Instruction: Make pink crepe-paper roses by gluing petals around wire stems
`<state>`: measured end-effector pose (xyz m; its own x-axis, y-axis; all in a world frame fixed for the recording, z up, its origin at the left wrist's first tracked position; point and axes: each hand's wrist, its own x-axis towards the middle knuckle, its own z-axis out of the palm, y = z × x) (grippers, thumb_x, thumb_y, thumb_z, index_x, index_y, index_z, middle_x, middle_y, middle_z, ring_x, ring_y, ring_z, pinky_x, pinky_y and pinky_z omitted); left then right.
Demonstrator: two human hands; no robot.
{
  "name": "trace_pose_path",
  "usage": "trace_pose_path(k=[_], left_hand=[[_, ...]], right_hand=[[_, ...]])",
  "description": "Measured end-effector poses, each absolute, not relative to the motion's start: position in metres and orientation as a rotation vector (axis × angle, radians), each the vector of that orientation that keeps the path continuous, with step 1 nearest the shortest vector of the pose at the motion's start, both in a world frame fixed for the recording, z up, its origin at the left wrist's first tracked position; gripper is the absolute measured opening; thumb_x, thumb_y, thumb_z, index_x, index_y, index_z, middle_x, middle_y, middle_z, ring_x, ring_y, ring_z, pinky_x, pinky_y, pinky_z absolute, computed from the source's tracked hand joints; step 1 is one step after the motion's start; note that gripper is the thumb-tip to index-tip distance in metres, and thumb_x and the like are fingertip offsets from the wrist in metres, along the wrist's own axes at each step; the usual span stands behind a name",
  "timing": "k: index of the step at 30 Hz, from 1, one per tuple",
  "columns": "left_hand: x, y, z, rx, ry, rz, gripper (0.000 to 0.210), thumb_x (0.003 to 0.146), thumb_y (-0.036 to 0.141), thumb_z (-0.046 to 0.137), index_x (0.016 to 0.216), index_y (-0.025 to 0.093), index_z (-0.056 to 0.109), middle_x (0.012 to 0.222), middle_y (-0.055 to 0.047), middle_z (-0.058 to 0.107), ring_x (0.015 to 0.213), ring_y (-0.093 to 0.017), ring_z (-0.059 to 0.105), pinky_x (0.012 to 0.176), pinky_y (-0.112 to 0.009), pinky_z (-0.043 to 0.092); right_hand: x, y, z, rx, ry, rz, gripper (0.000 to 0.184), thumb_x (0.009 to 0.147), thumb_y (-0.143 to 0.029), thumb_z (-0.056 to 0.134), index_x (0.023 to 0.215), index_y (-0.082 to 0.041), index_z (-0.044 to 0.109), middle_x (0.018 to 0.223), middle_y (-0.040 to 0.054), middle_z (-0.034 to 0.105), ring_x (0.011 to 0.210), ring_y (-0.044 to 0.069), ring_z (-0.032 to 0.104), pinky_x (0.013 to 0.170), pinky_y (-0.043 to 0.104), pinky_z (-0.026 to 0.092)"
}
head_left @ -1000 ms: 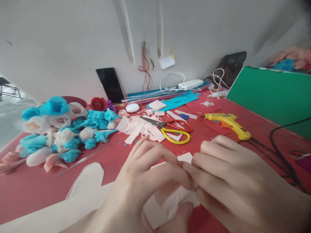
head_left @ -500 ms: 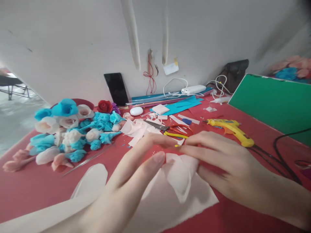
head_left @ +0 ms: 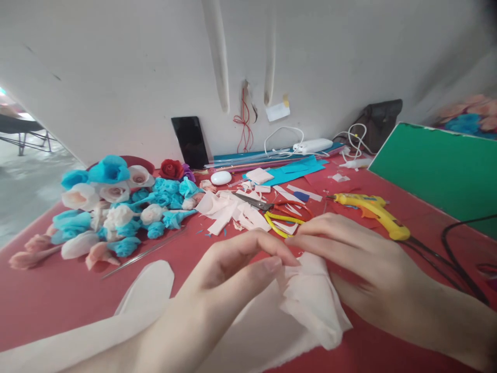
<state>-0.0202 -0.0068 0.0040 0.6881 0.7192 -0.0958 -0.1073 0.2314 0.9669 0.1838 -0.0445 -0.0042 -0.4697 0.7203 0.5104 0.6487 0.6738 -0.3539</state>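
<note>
A pale pink sheet of crepe paper (head_left: 314,305), its right part folded and bunched, lies low in front of me on the red table. My left hand (head_left: 225,282) has its thumb and index finger bent in a loose pinch at the bunched part's upper left edge. My right hand (head_left: 368,269) is curled around the right side of the same fold, its thumb mostly hidden under the fingers. Just beyond my fingertips lie scissors (head_left: 277,212) with red and yellow handles. Petal-shaped pale paper pieces (head_left: 149,285) rest left of my left wrist.
Several blue, white and pink paper flowers (head_left: 116,207) are heaped at the left. A yellow glue gun (head_left: 368,210) with a black cord lies at the right, before a green board (head_left: 438,171). A phone (head_left: 190,142) leans on the wall; paper scraps (head_left: 229,207) surround the scissors.
The fold has grown wider and been pulled over to the lower right. My left index finger has come down from above onto the paper's edge. The view has shifted slightly.
</note>
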Motion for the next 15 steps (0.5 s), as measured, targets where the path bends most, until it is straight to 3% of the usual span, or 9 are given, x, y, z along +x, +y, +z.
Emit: trace_pose_path(k=[5, 15], left_hand=[[-0.015, -0.007, 0.009, 1.191, 0.644, 0.596, 0.003, 0.082, 0.027, 0.064, 0.079, 0.026, 0.063, 0.078, 0.011, 0.061, 0.071, -0.001, 0.054, 0.064, -0.003, 0.041], [-0.015, -0.007, 0.015, 1.121, 0.676, 0.466, 0.014, 0.079, 0.027, 0.066, 0.069, 0.02, 0.06, 0.066, 0.009, 0.059, 0.062, -0.002, 0.05, 0.059, -0.005, 0.04]], right_hand=[[0.184, -0.045, -0.004, -1.05, -2.238, 0.154, 0.02, 0.092, -0.009, 0.043, 0.108, -0.015, 0.053, 0.103, -0.0006, 0.051, 0.098, 0.007, 0.045, 0.088, 0.015, 0.036], [0.185, -0.048, -0.004, -0.996, -2.289, 0.134, 0.021, 0.093, -0.009, 0.04, 0.111, -0.014, 0.05, 0.107, 0.0029, 0.05, 0.102, 0.01, 0.044, 0.094, 0.02, 0.035]])
